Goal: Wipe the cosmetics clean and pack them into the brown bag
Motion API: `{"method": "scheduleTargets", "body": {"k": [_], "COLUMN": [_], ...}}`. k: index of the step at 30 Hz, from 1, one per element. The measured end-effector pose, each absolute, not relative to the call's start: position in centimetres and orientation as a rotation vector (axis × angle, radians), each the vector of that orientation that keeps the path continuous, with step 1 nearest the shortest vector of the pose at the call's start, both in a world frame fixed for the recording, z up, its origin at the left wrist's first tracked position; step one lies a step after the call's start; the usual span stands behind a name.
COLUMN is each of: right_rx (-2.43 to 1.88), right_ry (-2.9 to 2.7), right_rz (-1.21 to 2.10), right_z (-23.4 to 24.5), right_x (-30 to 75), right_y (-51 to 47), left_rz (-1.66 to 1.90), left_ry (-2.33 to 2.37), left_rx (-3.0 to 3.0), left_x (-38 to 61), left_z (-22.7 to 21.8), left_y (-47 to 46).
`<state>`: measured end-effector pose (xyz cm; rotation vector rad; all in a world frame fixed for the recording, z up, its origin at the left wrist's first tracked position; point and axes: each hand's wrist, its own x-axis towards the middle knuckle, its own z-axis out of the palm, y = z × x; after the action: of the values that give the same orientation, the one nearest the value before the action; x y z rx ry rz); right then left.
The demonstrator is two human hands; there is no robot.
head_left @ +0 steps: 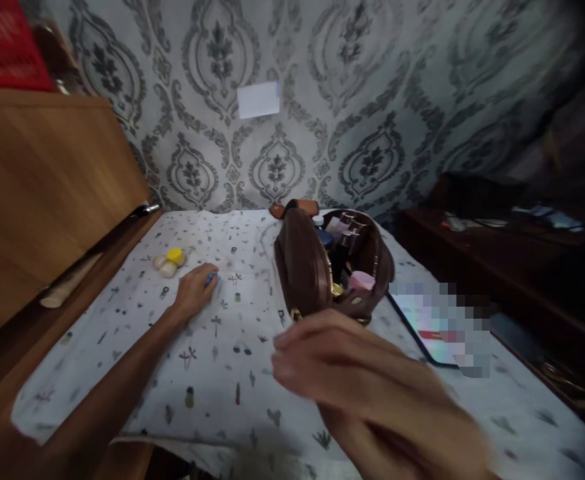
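Note:
My left hand [197, 291] rests on the patterned cloth, fingers closed around a small blue object [211, 277], mostly hidden. Just beyond it lie several small round pale containers [167, 268], one with a yellow lid [175, 255]. My right hand [352, 367] is in front of a brown leather bag [302, 257], somewhat blurred, fingers stretched out and nothing visible in them. The bag stands unzipped, with a pink-lidded container [361, 281], a dark blue-topped item [325, 238] and clear-capped bottles [350, 227] inside. Whether my right hand touches the bag, I cannot tell.
White printed cloth [252, 400] covers the table. A phone [430, 330] with a lit screen, partly pixelated, lies right of the bag. On the left stands a wooden cabinet [47, 193] with a red item [7, 47] on top. White paper [258, 100] hangs on the patterned wall.

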<state>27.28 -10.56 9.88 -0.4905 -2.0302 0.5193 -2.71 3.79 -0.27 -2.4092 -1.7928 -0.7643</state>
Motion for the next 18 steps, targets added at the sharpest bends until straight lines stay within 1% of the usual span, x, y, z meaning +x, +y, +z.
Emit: {"method": "scheduleTargets", "body": {"k": [3,7,10,12,13,16,18], "right_rx": [-0.415,-0.582,-0.755,-0.774,-0.776,-0.843,-0.907], "right_ry": [-2.004,-2.028,-1.906,-1.750,-1.649,-1.462,-1.451], "right_rz": [0.622,0.845,1.156,1.401,1.470,1.476,1.457], "right_z": [9.7,5.9,3.7,2.4,1.7,-0.8,-2.2], "right_x": [23.7,20.4,18.8,17.7,17.3,16.4,16.3], "right_y": [-8.5,-5.9,-4.2,-3.2,-2.8,-1.9,-1.8], "left_rz": [-0.879,-0.918,-0.845,-0.802,-0.787,-0.742,-0.708], "left_ry": [-1.969,-2.162,-2.282,-2.318,-2.326,-2.344,-2.368], "left_rx": [-2.117,-1.743,-1.617,-1.610,-1.618,-1.639,-1.669], "left_x": [-5.3,-8.6,-10.3,-10.8,-10.9,-11.0,-10.7], "left_z": [0.8,1.6,1.3,1.0,0.9,0.9,1.2], "left_y": [4.8,5.9,6.2,6.1,6.0,5.6,5.3]}}
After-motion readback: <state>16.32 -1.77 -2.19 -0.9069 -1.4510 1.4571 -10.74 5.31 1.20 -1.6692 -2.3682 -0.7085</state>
